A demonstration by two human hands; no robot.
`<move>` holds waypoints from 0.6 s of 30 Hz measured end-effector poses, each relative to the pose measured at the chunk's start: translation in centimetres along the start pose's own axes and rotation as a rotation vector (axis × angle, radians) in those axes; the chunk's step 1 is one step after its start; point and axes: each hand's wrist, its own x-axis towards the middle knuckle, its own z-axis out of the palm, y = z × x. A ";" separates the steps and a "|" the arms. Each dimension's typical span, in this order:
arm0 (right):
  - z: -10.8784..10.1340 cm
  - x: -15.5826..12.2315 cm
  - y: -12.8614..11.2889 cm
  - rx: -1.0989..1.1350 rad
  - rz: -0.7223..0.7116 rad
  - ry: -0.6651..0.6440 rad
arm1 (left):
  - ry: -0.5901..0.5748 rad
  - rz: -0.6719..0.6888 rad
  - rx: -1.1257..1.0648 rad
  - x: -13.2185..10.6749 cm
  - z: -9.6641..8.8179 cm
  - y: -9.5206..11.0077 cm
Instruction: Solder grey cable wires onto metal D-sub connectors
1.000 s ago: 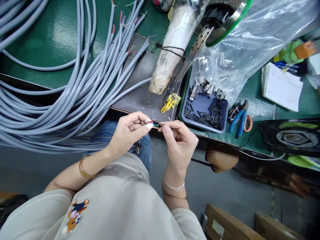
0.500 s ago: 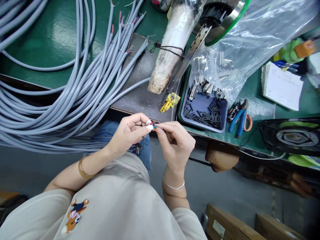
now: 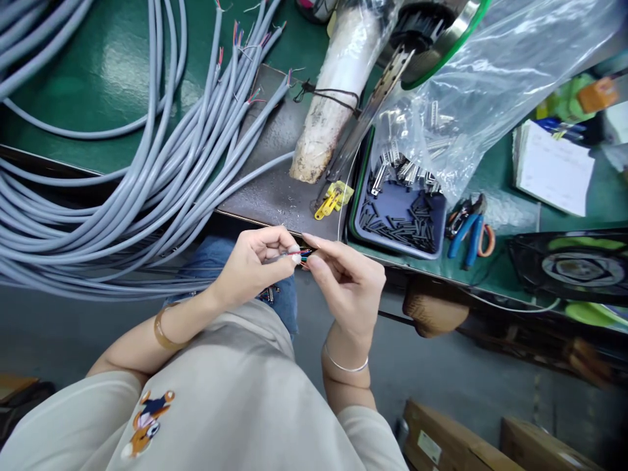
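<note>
Thin coloured wires [image 3: 303,252], red, blue and green among them, show between my two hands just off the bench's front edge. My left hand [image 3: 255,263] is closed, pinching the wires between thumb and fingertips. From the other side, my right hand [image 3: 352,278] closes round their ends with thumb and forefinger. Something small and dark shows by the right fingertips, too small to make out. A bundle of grey cables [image 3: 186,176] lies to the left, several with stripped ends showing coloured wires. Some small connectors [image 3: 269,294] rest on my lap.
A blue tray [image 3: 436,242] holds short black tubes [image 3: 397,222] and metal connectors [image 3: 407,171]. Blue-handled pliers [image 3: 473,235] lie right of it. A solder reel [image 3: 432,39] stands behind. A yellow clip [image 3: 330,203] sits on the dark plate [image 3: 275,190]. A black fan [image 3: 579,268] is far right.
My right hand has shifted slightly right and its thumb and forefinger sit a little wider at the wires. A red wire now shows more plainly between the hands.
</note>
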 end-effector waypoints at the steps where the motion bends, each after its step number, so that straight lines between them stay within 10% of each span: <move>1: 0.0 0.1 0.0 -0.022 -0.021 -0.008 | -0.014 -0.006 -0.008 0.0 0.0 0.0; 11: -0.1 0.1 -0.1 -0.187 -0.052 0.003 | -0.040 0.027 0.027 -0.2 0.1 -0.2; 18: -0.4 0.3 -0.7 0.015 -0.166 0.595 | -0.226 -0.115 -0.347 0.6 -2.6 -2.1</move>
